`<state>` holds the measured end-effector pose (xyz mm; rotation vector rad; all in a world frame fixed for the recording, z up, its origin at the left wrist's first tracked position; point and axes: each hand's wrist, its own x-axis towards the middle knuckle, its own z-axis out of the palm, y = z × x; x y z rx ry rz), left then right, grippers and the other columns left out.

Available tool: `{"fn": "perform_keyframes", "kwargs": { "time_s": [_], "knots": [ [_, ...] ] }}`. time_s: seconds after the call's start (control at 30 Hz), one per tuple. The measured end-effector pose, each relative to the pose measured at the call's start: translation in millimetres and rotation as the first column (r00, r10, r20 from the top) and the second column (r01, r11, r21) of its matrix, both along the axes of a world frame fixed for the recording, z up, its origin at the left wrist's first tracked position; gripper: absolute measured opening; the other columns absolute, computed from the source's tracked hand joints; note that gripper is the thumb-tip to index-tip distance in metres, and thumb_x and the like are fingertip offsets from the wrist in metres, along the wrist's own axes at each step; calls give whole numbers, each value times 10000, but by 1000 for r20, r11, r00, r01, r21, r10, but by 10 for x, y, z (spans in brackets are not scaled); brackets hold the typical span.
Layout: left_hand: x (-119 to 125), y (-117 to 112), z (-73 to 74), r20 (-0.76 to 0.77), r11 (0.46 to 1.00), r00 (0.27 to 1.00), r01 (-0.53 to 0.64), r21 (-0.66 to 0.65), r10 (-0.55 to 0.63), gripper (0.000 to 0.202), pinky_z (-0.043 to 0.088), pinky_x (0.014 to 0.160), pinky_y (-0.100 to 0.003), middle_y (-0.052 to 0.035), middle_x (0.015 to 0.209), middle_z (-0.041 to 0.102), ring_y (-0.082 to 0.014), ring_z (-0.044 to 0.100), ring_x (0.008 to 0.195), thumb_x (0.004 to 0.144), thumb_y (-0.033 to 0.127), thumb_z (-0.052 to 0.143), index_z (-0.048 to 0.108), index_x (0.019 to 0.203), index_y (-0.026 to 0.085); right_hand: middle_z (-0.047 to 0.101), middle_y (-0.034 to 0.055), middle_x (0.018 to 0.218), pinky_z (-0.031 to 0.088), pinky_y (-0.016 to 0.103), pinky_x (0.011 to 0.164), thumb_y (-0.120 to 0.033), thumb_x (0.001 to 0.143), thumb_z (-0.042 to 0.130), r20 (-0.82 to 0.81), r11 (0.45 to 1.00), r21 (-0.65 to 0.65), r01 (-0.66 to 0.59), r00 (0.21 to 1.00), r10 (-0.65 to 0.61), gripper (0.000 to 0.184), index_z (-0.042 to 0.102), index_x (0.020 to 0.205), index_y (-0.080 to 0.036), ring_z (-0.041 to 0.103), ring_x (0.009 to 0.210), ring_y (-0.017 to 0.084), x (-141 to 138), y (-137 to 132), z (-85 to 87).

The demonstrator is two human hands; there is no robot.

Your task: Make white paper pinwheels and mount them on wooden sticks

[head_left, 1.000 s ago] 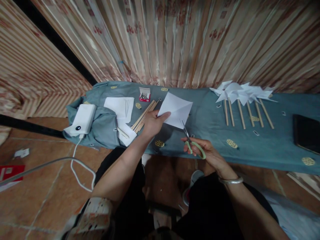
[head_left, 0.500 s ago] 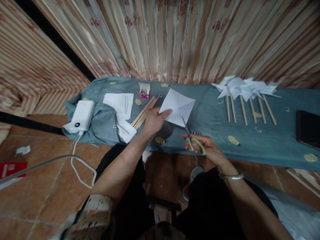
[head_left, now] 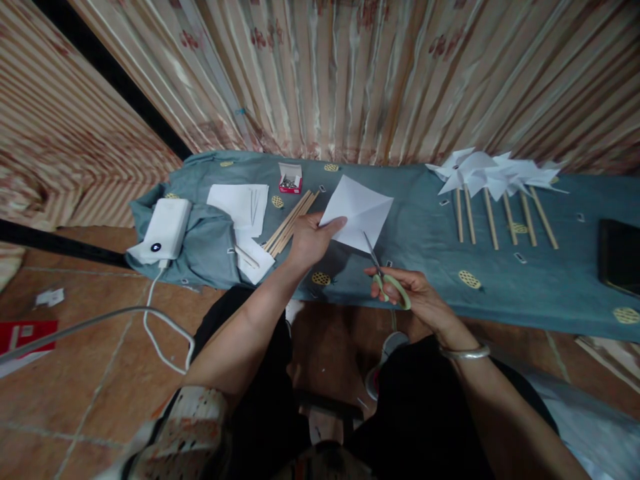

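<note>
My left hand (head_left: 311, 239) pinches the left corner of a white square of paper (head_left: 367, 210), thumb on top. Faint creases cross the sheet. In my right hand (head_left: 413, 290) is a pair of scissors (head_left: 390, 288) with light green handles, fingers through the loops. The blades point up and away from me, with their tips at the paper's lower edge. Wooden sticks (head_left: 287, 227) lie just left of my left hand. Several white paper pinwheels (head_left: 480, 175) on wooden sticks lie in a row at the right.
A small red box (head_left: 290, 181) of metal pins stands open behind the sticks. White paper sheets (head_left: 235, 200) and a white power bank (head_left: 167, 230) with a cable lie at the left. A dark phone (head_left: 620, 253) sits at the right on the blue-green cloth (head_left: 425, 220). A pleated curtain hangs behind.
Hands, paper and scissors keep nearly the same pose. The view has shifted slightly, so things at the right appear a little further right.
</note>
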<state>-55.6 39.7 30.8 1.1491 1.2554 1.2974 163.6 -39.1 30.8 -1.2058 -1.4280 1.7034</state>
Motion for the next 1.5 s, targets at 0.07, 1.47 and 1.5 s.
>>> {"fn": "perform_keyframes", "kwargs": {
  "time_s": [0.07, 1.47, 1.5],
  "knots": [
    [5, 1, 2, -26, 1000, 1000, 5, -4, -5, 248, 378, 479, -240, 8, 545, 561, -126, 509, 538, 712, 328, 777, 657, 601, 142, 663, 45, 750, 473, 267, 580, -616, 690, 764, 7, 1000, 0, 6, 1000, -6, 623, 735, 1124, -170, 533, 628, 127, 1, 2, -6],
    [61, -103, 28, -65, 998, 996, 58, -29, -60, 245, 390, 505, -249, -13, 621, 615, -135, 508, 569, 695, 374, 746, 677, 624, 150, 639, 19, 657, 471, 264, 550, -606, 615, 820, -2, 994, -83, 67, 998, -67, 588, 768, 1014, -179, 537, 581, 116, -36, 18, -32],
    [60, -104, 26, -66, 998, 996, 58, -29, -60, 248, 387, 506, -249, -13, 620, 613, -135, 505, 569, 694, 374, 745, 672, 613, 151, 636, 18, 651, 470, 263, 547, -608, 615, 819, -1, 995, -78, 66, 998, -66, 586, 768, 1012, -179, 537, 578, 116, -35, 19, -35]
  ]
}}
